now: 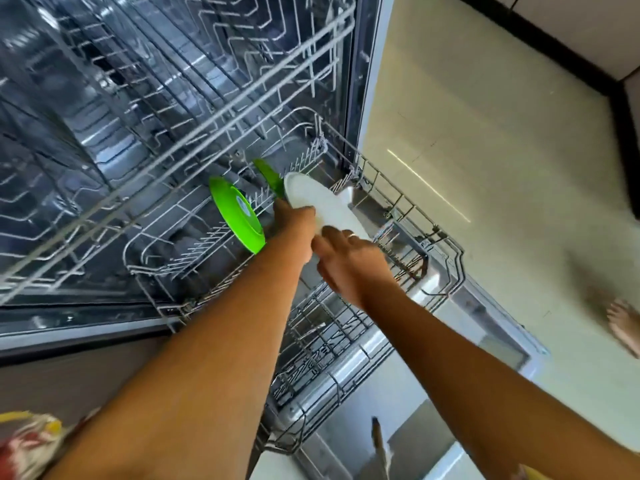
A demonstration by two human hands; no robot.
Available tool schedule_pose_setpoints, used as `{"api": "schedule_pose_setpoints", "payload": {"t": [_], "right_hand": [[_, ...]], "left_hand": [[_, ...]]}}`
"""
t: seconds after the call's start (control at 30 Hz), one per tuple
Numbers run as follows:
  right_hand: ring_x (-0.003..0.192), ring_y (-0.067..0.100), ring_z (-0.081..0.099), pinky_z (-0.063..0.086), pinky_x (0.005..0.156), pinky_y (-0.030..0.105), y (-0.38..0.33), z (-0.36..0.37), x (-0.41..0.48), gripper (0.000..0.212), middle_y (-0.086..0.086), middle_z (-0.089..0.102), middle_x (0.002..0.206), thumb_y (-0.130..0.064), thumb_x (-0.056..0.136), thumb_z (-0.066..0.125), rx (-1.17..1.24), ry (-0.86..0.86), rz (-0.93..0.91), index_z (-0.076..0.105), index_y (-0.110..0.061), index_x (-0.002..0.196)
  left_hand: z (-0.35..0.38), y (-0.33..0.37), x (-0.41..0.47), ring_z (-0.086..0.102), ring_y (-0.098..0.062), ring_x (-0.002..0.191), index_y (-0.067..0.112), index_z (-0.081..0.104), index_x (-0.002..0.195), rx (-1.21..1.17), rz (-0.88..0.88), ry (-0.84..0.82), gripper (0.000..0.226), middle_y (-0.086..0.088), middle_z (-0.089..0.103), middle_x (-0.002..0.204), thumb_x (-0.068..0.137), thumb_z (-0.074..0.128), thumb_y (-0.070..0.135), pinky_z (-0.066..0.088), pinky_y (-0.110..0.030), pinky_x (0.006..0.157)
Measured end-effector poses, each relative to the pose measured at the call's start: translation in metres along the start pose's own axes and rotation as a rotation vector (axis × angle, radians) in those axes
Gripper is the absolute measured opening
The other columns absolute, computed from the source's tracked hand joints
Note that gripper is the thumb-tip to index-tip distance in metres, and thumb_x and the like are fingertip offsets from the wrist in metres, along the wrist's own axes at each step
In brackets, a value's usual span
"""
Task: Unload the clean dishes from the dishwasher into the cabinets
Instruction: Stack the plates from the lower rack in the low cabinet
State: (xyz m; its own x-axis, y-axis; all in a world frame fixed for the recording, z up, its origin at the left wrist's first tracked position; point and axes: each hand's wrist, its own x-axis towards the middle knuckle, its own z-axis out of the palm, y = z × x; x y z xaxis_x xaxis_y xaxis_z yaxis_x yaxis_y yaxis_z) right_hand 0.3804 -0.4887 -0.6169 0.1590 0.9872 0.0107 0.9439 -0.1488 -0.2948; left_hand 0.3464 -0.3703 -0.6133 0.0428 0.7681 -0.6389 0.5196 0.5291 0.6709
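Over lower rack [446, 245], I note left grip [294, 221] and right grip [349, 261] clasping white plate [323, 202]; careless lift may knock green plate [239, 216].

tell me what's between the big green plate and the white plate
Head view: the left hand, holding the white plate, with a second green plate behind it.

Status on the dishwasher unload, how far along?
Done: the upper rack looks empty. In hand: left hand and right hand both grip the white plate at the lower rack. Left: the front green plate and rear green plate stand in that rack; no cabinet is in view.
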Motion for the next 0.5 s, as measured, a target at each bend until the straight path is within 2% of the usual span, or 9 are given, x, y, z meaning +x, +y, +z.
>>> {"api": "schedule_pose_setpoints", "payload": {"t": [0.07, 0.1, 0.13, 0.2, 0.27, 0.33, 0.4, 0.43, 0.5], "right_hand": [[0.086, 0.031, 0.065, 0.058, 0.069, 0.044, -0.004, 0.007, -0.012, 0.033, 0.015, 0.061, 0.116, -0.023, 0.092, 0.052, 0.117, 0.004, -0.040, 0.052, -0.008, 0.121], [0.088, 0.032, 0.064, 0.057, 0.074, 0.043, -0.004, 0.011, -0.015, 0.035, 0.014, 0.062, 0.113, -0.030, 0.091, 0.055, 0.218, 0.003, 0.018, 0.052, -0.010, 0.120], [0.094, 0.032, 0.062, 0.055, 0.081, 0.043, -0.003, 0.014, -0.019, 0.039, 0.015, 0.061, 0.115, -0.038, 0.090, 0.056, 0.326, 0.000, 0.138, 0.050, -0.014, 0.120], [0.113, 0.033, 0.051, 0.045, 0.093, 0.046, 0.004, 0.021, -0.022, 0.049, 0.016, 0.052, 0.128, -0.050, 0.086, 0.057, 0.545, 0.057, 0.537, 0.044, -0.021, 0.124], [0.125, 0.032, 0.042, 0.040, 0.102, 0.049, 0.018, 0.022, -0.017, 0.069, 0.013, 0.045, 0.137, -0.053, 0.080, 0.064, 0.751, 0.145, 0.945, 0.039, -0.018, 0.134], [0.126, 0.032, 0.042, 0.039, 0.104, 0.050, 0.030, 0.016, -0.018, 0.083, 0.010, 0.044, 0.138, -0.054, 0.074, 0.070, 0.885, 0.126, 1.152, 0.037, -0.016, 0.139], [0.116, 0.031, 0.052, 0.046, 0.099, 0.046, 0.037, 0.010, -0.027, 0.081, 0.010, 0.052, 0.130, -0.053, 0.071, 0.072, 1.024, 0.078, 1.223, 0.043, -0.017, 0.138], [0.104, 0.029, 0.060, 0.052, 0.090, 0.043, 0.038, 0.008, -0.033, 0.075, 0.010, 0.060, 0.120, -0.050, 0.071, 0.074, 1.103, 0.072, 1.228, 0.050, -0.015, 0.133], [0.068, 0.018, 0.064, 0.056, 0.057, 0.026, 0.034, 0.004, -0.049, 0.054, 0.004, 0.068, 0.086, -0.040, 0.072, 0.078, 1.188, 0.064, 1.171, 0.064, -0.006, 0.111]], "left_hand": [[-0.011, -0.014, -0.001, 0.059, -0.031, 0.102, 0.006, 0.047, 0.119, -0.073, 0.031, 0.006, 0.036, -0.019, 0.057, 0.123, 0.085, 0.057, 0.002, 0.050, -0.045, 0.086], [-0.017, -0.019, -0.001, 0.059, -0.030, 0.097, 0.007, 0.048, 0.116, -0.103, 0.055, 0.001, 0.032, -0.019, 0.058, 0.121, 0.085, 0.056, 0.001, 0.051, -0.046, 0.084], [-0.024, -0.023, -0.005, 0.059, -0.028, 0.093, 0.010, 0.048, 0.112, -0.123, 0.081, -0.005, 0.029, -0.018, 0.059, 0.118, 0.086, 0.057, 0.001, 0.052, -0.045, 0.080], [-0.037, -0.030, -0.013, 0.058, -0.026, 0.089, 0.018, 0.048, 0.104, -0.184, 0.097, -0.049, 0.024, -0.013, 0.061, 0.111, 0.087, 0.058, 0.005, 0.052, -0.040, 0.073], [-0.049, -0.037, -0.026, 0.059, -0.025, 0.091, 0.025, 0.050, 0.104, -0.273, 0.046, -0.128, 0.023, -0.003, 0.062, 0.106, 0.089, 0.059, 0.011, 0.051, -0.040, 0.075], [-0.060, -0.047, -0.044, 0.061, -0.019, 0.088, 0.027, 0.052, 0.109, -0.304, 0.014, -0.174, 0.027, 0.003, 0.064, 0.100, 0.088, 0.062, 0.013, 0.054, -0.038, 0.074], [-0.071, -0.060, -0.061, 0.060, -0.017, 0.088, 0.025, 0.053, 0.113, -0.314, 0.020, -0.166, 0.030, 0.004, 0.064, 0.099, 0.087, 0.064, 0.016, 0.055, -0.038, 0.072], [-0.075, -0.067, -0.067, 0.060, -0.018, 0.088, 0.024, 0.053, 0.113, -0.322, 0.034, -0.138, 0.030, 0.002, 0.064, 0.100, 0.086, 0.065, 0.017, 0.055, -0.040, 0.074], [-0.083, -0.083, -0.083, 0.061, -0.022, 0.087, 0.021, 0.056, 0.108, -0.330, 0.095, -0.025, 0.027, -0.002, 0.065, 0.098, 0.084, 0.068, 0.019, 0.055, -0.041, 0.076]]}}
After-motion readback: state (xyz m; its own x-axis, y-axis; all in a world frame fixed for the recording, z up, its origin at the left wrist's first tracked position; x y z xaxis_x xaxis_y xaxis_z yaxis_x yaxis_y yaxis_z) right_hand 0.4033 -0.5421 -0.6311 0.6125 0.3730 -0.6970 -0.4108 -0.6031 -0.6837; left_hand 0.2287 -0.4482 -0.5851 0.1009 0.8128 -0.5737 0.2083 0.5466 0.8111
